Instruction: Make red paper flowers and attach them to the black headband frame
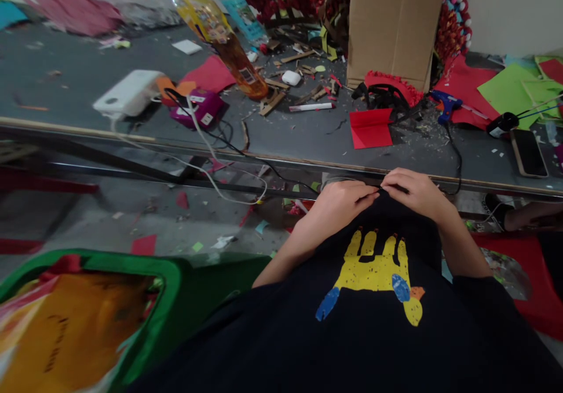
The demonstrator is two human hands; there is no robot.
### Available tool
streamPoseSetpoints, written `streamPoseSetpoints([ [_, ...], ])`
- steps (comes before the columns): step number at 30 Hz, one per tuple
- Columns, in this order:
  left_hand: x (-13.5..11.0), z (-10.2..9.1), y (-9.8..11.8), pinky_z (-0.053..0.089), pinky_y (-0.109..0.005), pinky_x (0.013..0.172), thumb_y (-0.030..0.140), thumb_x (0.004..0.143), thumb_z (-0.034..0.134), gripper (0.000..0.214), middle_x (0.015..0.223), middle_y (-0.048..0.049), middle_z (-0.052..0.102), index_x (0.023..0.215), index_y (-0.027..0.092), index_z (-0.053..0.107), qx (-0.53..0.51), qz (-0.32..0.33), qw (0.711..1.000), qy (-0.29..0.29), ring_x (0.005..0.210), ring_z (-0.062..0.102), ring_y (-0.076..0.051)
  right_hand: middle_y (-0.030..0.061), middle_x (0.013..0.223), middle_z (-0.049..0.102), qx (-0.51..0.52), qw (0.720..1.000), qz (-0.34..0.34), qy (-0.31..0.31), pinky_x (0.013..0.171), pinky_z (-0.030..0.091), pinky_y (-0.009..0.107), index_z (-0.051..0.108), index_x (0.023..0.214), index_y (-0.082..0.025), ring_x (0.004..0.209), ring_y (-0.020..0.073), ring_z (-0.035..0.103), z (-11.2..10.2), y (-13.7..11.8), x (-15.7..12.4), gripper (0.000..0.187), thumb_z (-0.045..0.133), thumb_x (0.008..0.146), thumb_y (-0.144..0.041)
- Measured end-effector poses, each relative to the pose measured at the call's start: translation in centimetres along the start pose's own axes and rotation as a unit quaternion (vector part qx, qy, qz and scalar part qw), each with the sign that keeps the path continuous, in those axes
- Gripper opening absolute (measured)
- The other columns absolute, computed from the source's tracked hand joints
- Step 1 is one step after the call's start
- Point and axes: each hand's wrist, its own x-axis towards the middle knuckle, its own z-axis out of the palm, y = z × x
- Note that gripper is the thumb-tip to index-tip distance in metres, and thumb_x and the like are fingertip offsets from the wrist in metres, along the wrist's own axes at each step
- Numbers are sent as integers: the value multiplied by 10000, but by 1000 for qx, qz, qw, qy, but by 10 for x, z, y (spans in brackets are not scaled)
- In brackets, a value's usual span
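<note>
Both my hands are at the lower edge of the dark T-shirt [369,340] that I wear, just in front of the table edge. My left hand [345,199] is closed, its fingertips pinching the dark cloth at the hem. Close beside it, my right hand [413,192] also pinches the hem with bent fingers. The fingertips of the two hands nearly meet. A yellow and blue animal print [373,270] shows on the shirt below them. Whether anything small is between the fingers cannot be made out.
On the grey table [290,138] lie a red folded paper [370,129], a blue glue gun [447,105], a phone [529,152], a marker [312,107] and a tilted bottle [237,58]. A cardboard piece [391,29] stands behind. A green bin [173,275] is at lower left; cables hang off the table.
</note>
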Motion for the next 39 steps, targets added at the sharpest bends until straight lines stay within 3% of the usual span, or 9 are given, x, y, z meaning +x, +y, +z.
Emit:
streamPoseSetpoints([
  [11, 1, 2, 0, 497, -243, 625, 270, 926, 501, 239, 806, -51, 723, 930, 165, 716, 19, 5, 1000, 20, 704, 670, -150, 43, 893, 693, 19, 1000, -6, 19, 769, 532, 298, 651, 903, -209, 839, 157, 651, -1, 2, -2, 145, 507, 906, -224],
  [22, 0, 3, 0, 476, -230, 602, 259, 926, 495, 239, 784, -48, 713, 889, 167, 713, 39, 3, 999, 20, 678, 655, -138, 55, 947, 672, 1, 1000, -8, -18, 790, 535, 305, 666, 940, -211, 877, 158, 643, 0, 3, 0, 176, 496, 923, -249],
  [39, 1, 4, -1, 481, -242, 617, 254, 912, 516, 217, 774, -42, 713, 912, 177, 719, -6, 0, 999, 53, 676, 646, -135, 53, 917, 642, 49, 999, 7, 13, 761, 496, 289, 582, 895, -209, 838, 152, 606, 5, 8, -1, 129, 470, 924, -265],
])
